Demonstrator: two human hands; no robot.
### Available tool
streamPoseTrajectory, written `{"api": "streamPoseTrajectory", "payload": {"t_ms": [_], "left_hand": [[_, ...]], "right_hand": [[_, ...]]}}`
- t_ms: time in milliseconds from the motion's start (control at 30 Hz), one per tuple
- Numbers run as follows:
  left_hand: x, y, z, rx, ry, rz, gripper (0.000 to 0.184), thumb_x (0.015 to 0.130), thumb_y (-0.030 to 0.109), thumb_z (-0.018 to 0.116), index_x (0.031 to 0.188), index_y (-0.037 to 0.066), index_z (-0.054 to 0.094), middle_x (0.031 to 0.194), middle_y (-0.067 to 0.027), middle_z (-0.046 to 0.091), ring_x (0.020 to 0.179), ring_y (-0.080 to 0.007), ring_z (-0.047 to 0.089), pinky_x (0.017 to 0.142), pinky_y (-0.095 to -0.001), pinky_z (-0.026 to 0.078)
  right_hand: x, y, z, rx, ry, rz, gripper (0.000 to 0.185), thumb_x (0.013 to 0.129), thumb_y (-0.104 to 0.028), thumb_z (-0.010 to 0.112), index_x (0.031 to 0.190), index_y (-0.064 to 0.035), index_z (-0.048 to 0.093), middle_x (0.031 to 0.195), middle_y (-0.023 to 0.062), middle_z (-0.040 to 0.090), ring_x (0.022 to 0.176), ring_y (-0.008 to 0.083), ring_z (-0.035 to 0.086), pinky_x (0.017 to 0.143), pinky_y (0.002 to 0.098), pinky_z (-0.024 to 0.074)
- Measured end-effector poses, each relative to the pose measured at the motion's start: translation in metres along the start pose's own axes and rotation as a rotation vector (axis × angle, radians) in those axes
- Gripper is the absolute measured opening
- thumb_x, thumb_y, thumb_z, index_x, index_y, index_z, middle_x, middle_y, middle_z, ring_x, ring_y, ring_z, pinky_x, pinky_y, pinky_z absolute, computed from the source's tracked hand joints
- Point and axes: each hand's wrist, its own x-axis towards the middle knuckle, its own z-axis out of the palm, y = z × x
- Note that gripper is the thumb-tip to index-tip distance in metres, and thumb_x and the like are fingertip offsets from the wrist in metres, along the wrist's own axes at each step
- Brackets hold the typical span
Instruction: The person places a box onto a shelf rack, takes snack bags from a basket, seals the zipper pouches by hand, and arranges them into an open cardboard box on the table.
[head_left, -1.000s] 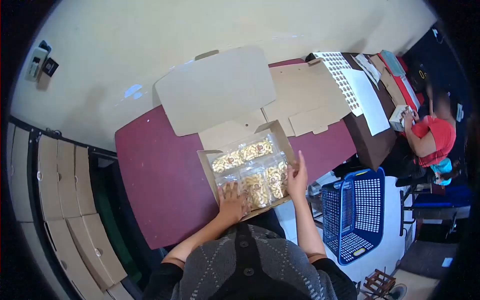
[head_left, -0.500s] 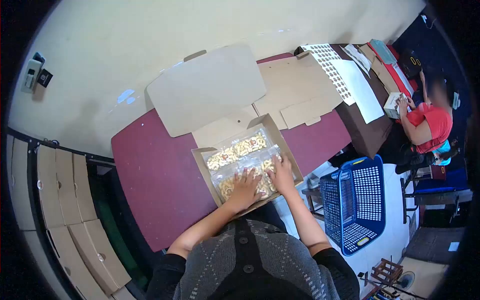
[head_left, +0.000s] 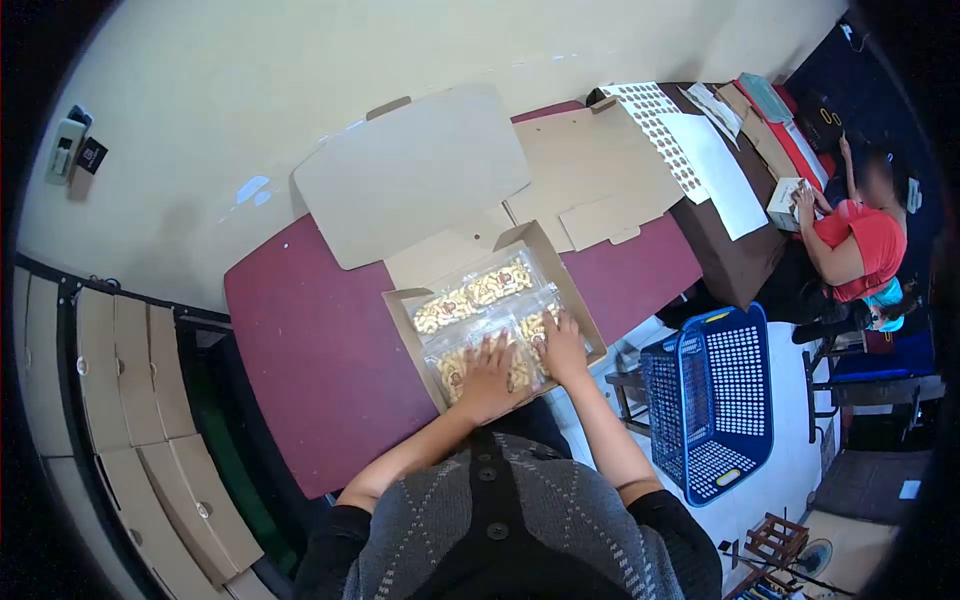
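Note:
An open cardboard box (head_left: 590, 325) sits on the maroon table, its lid folded back away from me. Inside lie several clear plastic packs of pale, curved nuts that look like cashews (head_left: 500, 283), in two rows. My left hand (head_left: 487, 383) rests flat, fingers spread, on a pack in the row nearest me. Beside it, my right hand (head_left: 563, 350) lies palm down with its fingers stretched over the right-hand pack of that row. Both hands partly cover the packs beneath them.
Flattened cardboard boxes (head_left: 415, 180) lean and lie at the table's (head_left: 310, 380) far side. A sticker sheet (head_left: 655, 130) is at the back right. A blue basket (head_left: 710, 410) stands on the floor; a person (head_left: 860, 240) handles a small box. Cartons (head_left: 105, 370) fill the left shelf.
My hands stay on the packs with only a slight shift of the fingers. The nearer packs sit slightly differently under them. The box has hardly moved.

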Motion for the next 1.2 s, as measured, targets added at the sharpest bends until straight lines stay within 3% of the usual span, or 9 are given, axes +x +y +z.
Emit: {"api": "streamPoseTrajectory", "payload": {"t_ms": [67,233,367,533,633,733,933,1133,1200], "left_hand": [[0.000,0.001,0.006,0.005,0.158,0.172,0.085,0.080,0.063,0.046,0.140,0.006,0.028,0.150,-0.0145,0.014,0.138,-0.0383,0.008,0.109,-0.0547,0.003],[0.001,0.002,-0.002,0.144,0.042,0.142,0.073,0.080,0.056,0.048,0.134,0.007,0.041,0.144,-0.0138,0.031,0.134,-0.0382,0.023,0.106,-0.0614,0.003],[0.001,0.002,0.001,0.160,0.017,0.101,0.072,0.081,0.056,0.047,0.134,0.007,0.041,0.144,-0.0134,0.031,0.134,-0.0379,0.023,0.106,-0.0623,0.004],[0.005,-0.006,-0.020,0.033,0.160,0.088,0.068,0.083,0.048,0.050,0.137,0.009,0.035,0.147,-0.0169,0.020,0.135,-0.0416,0.016,0.106,-0.0624,0.002],[0.012,-0.034,-0.026,-0.060,0.369,-0.088,0.059,0.087,0.037,0.051,0.135,0.005,0.037,0.146,-0.0210,0.021,0.135,-0.0428,0.013,0.107,-0.0593,0.007],[0.019,-0.067,-0.025,-0.178,0.440,-0.186,0.059,0.088,0.039,0.049,0.135,0.005,0.037,0.143,-0.0214,0.026,0.135,-0.0428,0.016,0.108,-0.0550,0.012],[0.024,-0.083,-0.021,-0.018,0.385,-0.246,0.059,0.089,0.043,0.045,0.135,0.005,0.038,0.134,-0.0196,0.039,0.127,-0.0409,0.031,0.106,-0.0533,0.021],[0.004,-0.061,-0.026,0.076,0.370,-0.264,0.065,0.089,0.046,0.043,0.141,0.010,0.028,0.145,-0.0218,0.023,0.134,-0.0424,0.017,0.108,-0.0529,0.017],[-0.017,-0.049,-0.023,0.088,0.302,-0.252,0.072,0.087,0.046,0.047,0.143,0.010,0.020,0.147,-0.0222,0.016,0.136,-0.0426,0.011,0.109,-0.0519,0.015]], "right_hand": [[0.001,-0.001,0.000,-0.033,-0.009,0.022,0.064,0.078,-0.027,0.066,0.133,-0.0078,0.038,0.133,0.0225,0.037,0.123,0.0390,0.035,0.097,0.0492,0.0358],[0.004,-0.004,-0.006,0.016,-0.017,0.065,0.058,0.076,-0.024,0.067,0.127,-0.0090,0.044,0.131,0.0214,0.038,0.120,0.0379,0.038,0.094,0.0492,0.0377],[0.019,-0.014,-0.010,0.031,0.088,-0.100,0.048,0.075,-0.019,0.066,0.118,-0.0036,0.050,0.121,0.0235,0.046,0.114,0.0398,0.042,0.096,0.0458,0.0368],[0.046,-0.046,-0.006,0.137,0.064,-0.250,0.047,0.080,-0.016,0.060,0.122,0.0000,0.047,0.125,0.0253,0.044,0.115,0.0407,0.042,0.095,0.0453,0.0370],[0.059,-0.065,-0.005,0.186,0.027,-0.378,0.044,0.086,-0.019,0.054,0.128,-0.0083,0.046,0.135,0.0216,0.038,0.124,0.0421,0.036,0.096,0.0476,0.0369],[0.070,-0.070,0.019,0.130,0.041,-0.438,0.045,0.086,-0.020,0.053,0.129,-0.0091,0.045,0.137,0.0208,0.038,0.125,0.0421,0.035,0.097,0.0479,0.0365],[0.072,-0.071,0.014,0.093,-0.005,-0.406,0.045,0.085,-0.016,0.053,0.130,-0.0104,0.045,0.132,0.0205,0.044,0.120,0.0417,0.040,0.102,0.0441,0.0332],[0.057,-0.072,-0.016,0.476,0.036,-0.372,0.055,0.083,-0.007,0.052,0.134,0.0005,0.033,0.122,0.0264,0.049,0.112,0.0412,0.047,0.098,0.0427,0.0370],[0.041,-0.069,-0.019,0.395,0.136,-0.461,0.057,0.083,-0.008,0.054,0.134,0.0006,0.031,0.120,0.0275,0.050,0.112,0.0407,0.047,0.096,0.0432,0.0380]]}}
